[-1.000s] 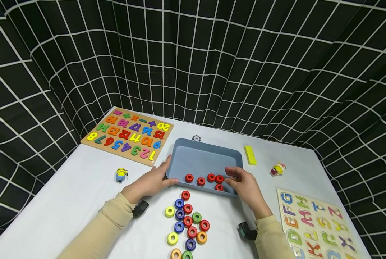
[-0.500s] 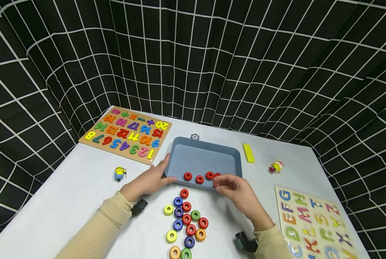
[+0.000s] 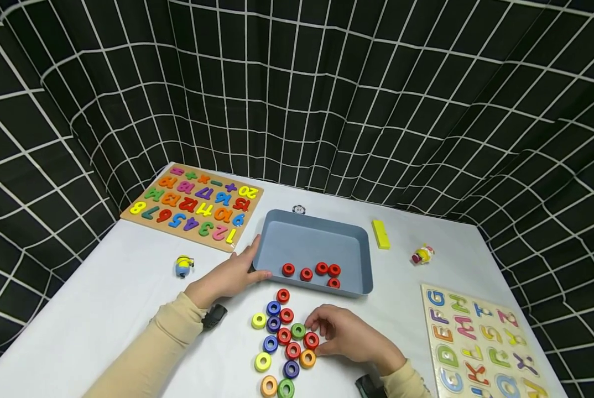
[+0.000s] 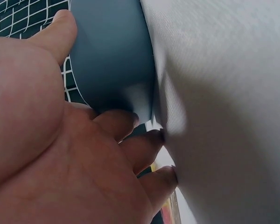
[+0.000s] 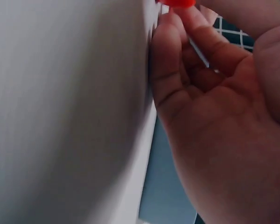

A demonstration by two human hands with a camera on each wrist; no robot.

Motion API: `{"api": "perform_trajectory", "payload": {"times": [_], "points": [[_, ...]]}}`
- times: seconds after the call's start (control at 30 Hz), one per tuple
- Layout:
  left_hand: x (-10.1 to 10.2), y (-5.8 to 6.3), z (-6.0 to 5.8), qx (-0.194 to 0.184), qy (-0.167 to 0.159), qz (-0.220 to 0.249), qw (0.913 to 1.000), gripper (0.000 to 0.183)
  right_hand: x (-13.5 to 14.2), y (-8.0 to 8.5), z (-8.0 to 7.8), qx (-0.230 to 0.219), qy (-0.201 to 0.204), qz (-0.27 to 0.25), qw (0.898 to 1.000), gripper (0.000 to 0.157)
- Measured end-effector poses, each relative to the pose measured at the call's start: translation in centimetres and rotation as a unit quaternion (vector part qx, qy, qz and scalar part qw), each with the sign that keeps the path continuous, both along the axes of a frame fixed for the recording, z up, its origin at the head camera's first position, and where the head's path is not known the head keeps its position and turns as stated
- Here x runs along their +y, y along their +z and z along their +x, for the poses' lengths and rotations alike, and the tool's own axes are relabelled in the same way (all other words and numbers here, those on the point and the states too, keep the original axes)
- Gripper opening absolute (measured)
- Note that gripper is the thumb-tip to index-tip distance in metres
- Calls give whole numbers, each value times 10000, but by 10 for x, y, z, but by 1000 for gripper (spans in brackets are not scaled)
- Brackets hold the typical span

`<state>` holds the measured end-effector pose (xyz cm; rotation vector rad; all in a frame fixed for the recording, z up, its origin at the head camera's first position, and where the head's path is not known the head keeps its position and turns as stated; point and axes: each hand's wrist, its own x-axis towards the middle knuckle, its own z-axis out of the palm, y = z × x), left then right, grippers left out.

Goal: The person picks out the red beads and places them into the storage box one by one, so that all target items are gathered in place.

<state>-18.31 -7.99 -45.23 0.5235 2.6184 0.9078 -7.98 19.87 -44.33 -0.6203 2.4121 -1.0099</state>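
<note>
My left hand (image 3: pixel 227 280) holds the near left corner of the blue-grey tray (image 3: pixel 312 243). Its thumb lies along the near rim, and the other fingers rest against the outer wall (image 4: pixel 112 60). Several red rings (image 3: pixel 306 275) lie inside along the tray's near side. In front of the tray, my right hand (image 3: pixel 352 334) has thumb and forefinger round a red ring (image 3: pixel 311 340) on the cloth; the right wrist view catches only that ring's red edge (image 5: pixel 177 3). Beside it are a green ring (image 3: pixel 298 331), an orange ring (image 3: pixel 307 359) and another red ring (image 3: pixel 293 350).
More loose rings, such as a blue one (image 3: pixel 270 344) and a yellow one (image 3: pixel 262 362), spread to the left. A number board (image 3: pixel 197 207) sits back left, a letter board (image 3: pixel 481 342) front right. Two small figures (image 3: pixel 183 266) (image 3: pixel 423 254), a yellow block (image 3: pixel 381 234) and a chip (image 3: pixel 299 210) surround the tray.
My right hand has left the red rings in the tray and come down toward me to a red ring on the cloth. The left hand stays at the tray's corner.
</note>
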Motion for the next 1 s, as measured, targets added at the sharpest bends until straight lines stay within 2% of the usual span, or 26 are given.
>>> {"api": "perform_trajectory", "payload": {"times": [0.1, 0.23, 0.33, 0.43, 0.57, 0.67, 0.83, 1.0], "points": [[-1, -1, 0, -65, 42, 1, 10000, 97, -4, -1, 0, 107, 5, 21, 9999, 32], [-2, -3, -1, -62, 51, -7, 10000, 97, -3, 3, -2, -210, -265, -358, 9988, 29], [-2, -3, -2, -9, 23, -1, 10000, 98, 1, 11, -9, -388, -842, -793, 9925, 31], [-2, -3, -2, 37, 36, 36, 10000, 98, 0, 19, -24, -193, -1559, -1137, 9810, 35], [0, -3, -1, 36, 63, 63, 10000, 97, -7, 27, -48, 200, -2333, -1209, 9647, 38], [1, -5, -1, -1, 58, 62, 10000, 97, -16, 29, -63, 287, -2671, -1071, 9573, 37], [1, -6, -2, 15, 37, 112, 9999, 97, -28, 26, -77, 436, -2742, -1001, 9554, 36], [-1, -6, -3, 39, 95, 113, 9999, 97, -34, 15, -87, 808, -2531, -608, 9621, 42]]}}
